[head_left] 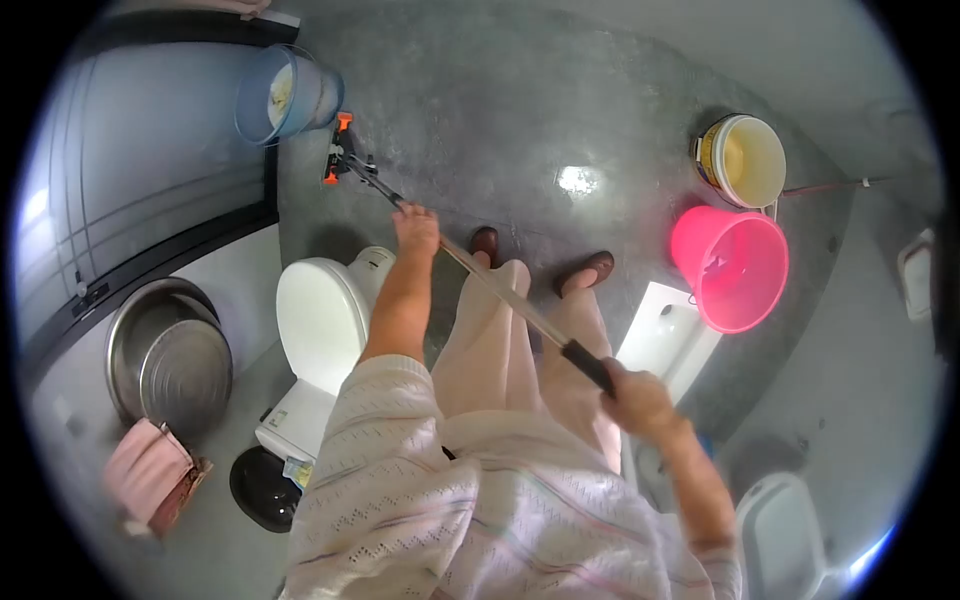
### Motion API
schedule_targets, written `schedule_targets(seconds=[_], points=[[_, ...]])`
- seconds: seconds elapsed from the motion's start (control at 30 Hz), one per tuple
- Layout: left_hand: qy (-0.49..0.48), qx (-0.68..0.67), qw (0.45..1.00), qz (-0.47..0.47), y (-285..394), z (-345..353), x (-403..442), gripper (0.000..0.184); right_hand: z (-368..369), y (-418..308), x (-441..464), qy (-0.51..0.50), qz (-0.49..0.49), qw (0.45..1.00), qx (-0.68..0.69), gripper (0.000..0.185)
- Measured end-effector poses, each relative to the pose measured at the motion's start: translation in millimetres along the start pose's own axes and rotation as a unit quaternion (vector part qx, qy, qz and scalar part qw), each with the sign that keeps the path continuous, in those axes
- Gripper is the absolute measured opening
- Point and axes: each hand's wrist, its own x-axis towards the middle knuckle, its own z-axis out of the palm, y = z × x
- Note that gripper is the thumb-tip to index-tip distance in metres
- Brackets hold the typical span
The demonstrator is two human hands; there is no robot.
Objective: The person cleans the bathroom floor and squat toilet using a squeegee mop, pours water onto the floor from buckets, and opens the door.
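Observation:
A long-handled mop (500, 285) slants across the view in front of my legs. My left hand (417, 228) is closed around the upper-left part of its metal shaft. At the other end, my right hand (640, 403) grips the black handle end. The mop's head, black with orange ends (339, 148), is on the grey floor beside a translucent blue bucket (300, 98) at the upper left. Inside that bucket lies something pale yellowish. Whether the mop head's underside presses flat on the floor I cannot tell.
A white toilet (318, 315) stands left of my legs, near a glass door (170, 130) and metal basins (185, 370). To the right are a pink bucket (730, 268), a white-and-yellow pail (750, 160) and a white squat pan (665, 335). Wet glare marks the floor (480, 120).

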Motion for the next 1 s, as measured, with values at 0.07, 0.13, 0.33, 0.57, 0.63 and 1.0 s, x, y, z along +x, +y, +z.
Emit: schedule_targets(seconds=[0.07,0.13,0.33,0.57,0.63,1.0], points=[[0.065,0.012,0.998,-0.018,1.8,15.6,-4.9,0.030,-1.8,-11.5,-16.0,0.036,-0.010,0.999,-0.012,0.048],[0.012,-0.019,0.999,0.031,9.8,-10.1,-5.5,0.027,2.4,34.5,-12.7,0.162,-0.089,0.982,-0.027,0.044],[-0.005,-0.217,0.925,0.311,263.7,-90.9,-93.2,0.023,-41.8,177.4,-220.4,0.224,0.224,0.949,0.005,0.044],[-0.016,-0.284,0.776,0.563,481.5,-245.1,-207.0,0.011,9.6,262.9,-458.6,0.422,0.419,0.795,0.117,0.044],[-0.017,-0.280,0.763,0.582,493.1,-244.6,-210.5,0.011,48.6,286.1,-480.7,0.411,0.434,0.763,0.248,0.047],[0.061,0.002,0.819,0.571,420.0,-192.2,-79.7,0.016,157.7,169.7,-237.7,0.339,0.267,0.743,0.512,0.033]])
